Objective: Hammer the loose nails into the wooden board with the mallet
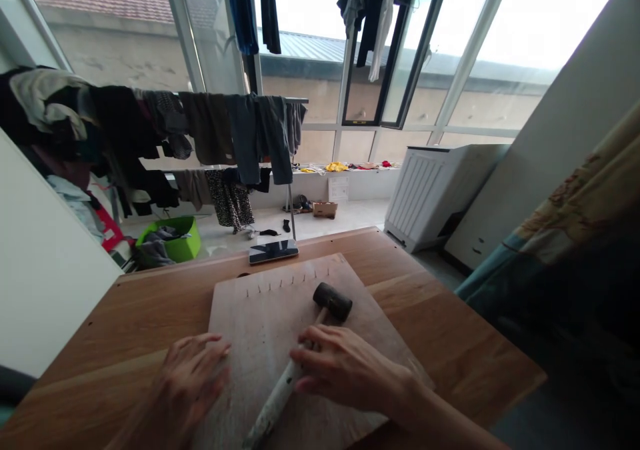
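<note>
A rubber mallet point(333, 301) with a black head and a pale, worn handle lies slantwise over a light wooden board point(280, 317). My right hand point(340, 363) has its fingers around the upper part of that handle, below the head. Toward the board's far edge, several thin nails point(270, 287) stand upright in a row. My left hand point(190, 377) is at the board's left edge, fingers stretched out and slightly blurred, holding nothing. Whether it touches the board I cannot tell.
The board rests on a brown wooden table point(140, 310). A phone point(273, 251) lies at the table's far edge. Beyond are a clothes-laden drying rack point(245, 130), a green basket point(187, 240) and a white cabinet-like appliance point(417, 193). A curtain point(545, 237) hangs at right.
</note>
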`<action>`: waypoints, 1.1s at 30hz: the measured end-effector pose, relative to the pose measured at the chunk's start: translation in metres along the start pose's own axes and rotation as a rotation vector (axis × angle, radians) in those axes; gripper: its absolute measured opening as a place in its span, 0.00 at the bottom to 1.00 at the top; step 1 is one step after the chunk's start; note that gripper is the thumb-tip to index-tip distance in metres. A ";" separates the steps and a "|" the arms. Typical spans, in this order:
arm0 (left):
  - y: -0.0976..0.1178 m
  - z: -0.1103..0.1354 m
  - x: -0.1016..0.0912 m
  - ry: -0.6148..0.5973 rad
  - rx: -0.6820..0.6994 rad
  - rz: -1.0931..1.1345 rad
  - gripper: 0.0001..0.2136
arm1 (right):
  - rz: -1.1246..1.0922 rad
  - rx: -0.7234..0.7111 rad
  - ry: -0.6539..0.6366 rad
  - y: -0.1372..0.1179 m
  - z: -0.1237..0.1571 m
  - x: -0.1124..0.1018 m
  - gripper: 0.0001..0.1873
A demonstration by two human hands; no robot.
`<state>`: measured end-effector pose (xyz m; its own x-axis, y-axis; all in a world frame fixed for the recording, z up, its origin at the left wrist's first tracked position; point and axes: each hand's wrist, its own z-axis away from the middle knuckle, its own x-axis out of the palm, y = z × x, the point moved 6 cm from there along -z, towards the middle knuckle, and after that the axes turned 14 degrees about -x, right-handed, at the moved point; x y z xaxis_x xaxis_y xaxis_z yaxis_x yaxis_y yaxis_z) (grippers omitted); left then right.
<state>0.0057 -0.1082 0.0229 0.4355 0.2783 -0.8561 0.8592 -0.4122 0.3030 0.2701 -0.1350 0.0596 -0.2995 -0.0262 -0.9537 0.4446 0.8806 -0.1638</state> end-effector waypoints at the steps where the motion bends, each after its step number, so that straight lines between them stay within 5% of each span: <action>1: 0.001 -0.008 0.001 -0.009 -0.013 0.019 0.12 | 0.007 0.017 -0.017 0.004 -0.003 0.000 0.19; 8: -0.014 -0.069 0.022 -0.053 -0.250 0.306 0.18 | 0.042 0.126 -0.033 0.026 0.021 -0.010 0.15; 16: -0.018 -0.085 0.036 -0.117 -0.289 0.456 0.21 | -0.024 0.393 0.008 0.075 0.063 -0.033 0.19; 22: -0.012 -0.106 0.053 -0.169 -0.393 0.708 0.21 | 0.033 0.506 -0.008 0.093 0.037 -0.038 0.19; 26: -0.014 -0.111 0.062 -0.191 -0.466 0.779 0.22 | 0.119 0.494 0.114 0.115 0.007 -0.047 0.15; 33: -0.011 -0.118 0.043 -0.185 -0.445 0.782 0.22 | 0.089 0.426 0.095 0.151 -0.038 -0.026 0.19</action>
<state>0.0470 0.0107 0.0324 0.9194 -0.0982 -0.3809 0.3786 -0.0420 0.9246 0.3128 0.0172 0.0692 -0.3122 0.1020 -0.9445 0.7743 0.6033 -0.1908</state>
